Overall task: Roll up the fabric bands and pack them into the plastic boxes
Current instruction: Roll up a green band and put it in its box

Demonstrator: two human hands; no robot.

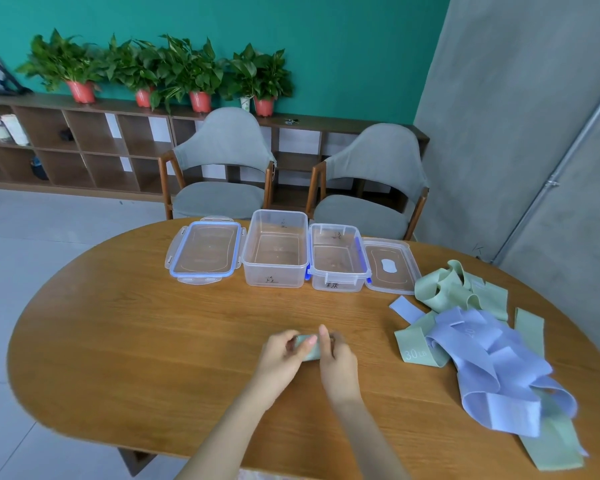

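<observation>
Near the front edge of the surface (153, 341), the left hand (284, 355) and right hand (338, 362) together pinch a nearly rolled green band (309, 349), its long axis running left to right between them. The two open plastic boxes (276, 251) stand straight ahead at the far edge, about equally near either hand, and the loose bands (482, 348) are heaped toward the right edge. Two grey chairs (222, 168) and a shelf of potted plants (187, 71) stand beyond.

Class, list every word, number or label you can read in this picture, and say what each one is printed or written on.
"30 LB": pale print on the green fabric band lying flat at the near left of the band pile.
Handwritten dark marks on the front and rear walls of the larger plastic box: too small to read.
Handwritten dark marks on the front and rear walls of the smaller plastic box: too blurred to read.
Pale print on a blue band: unreadable.
</observation>
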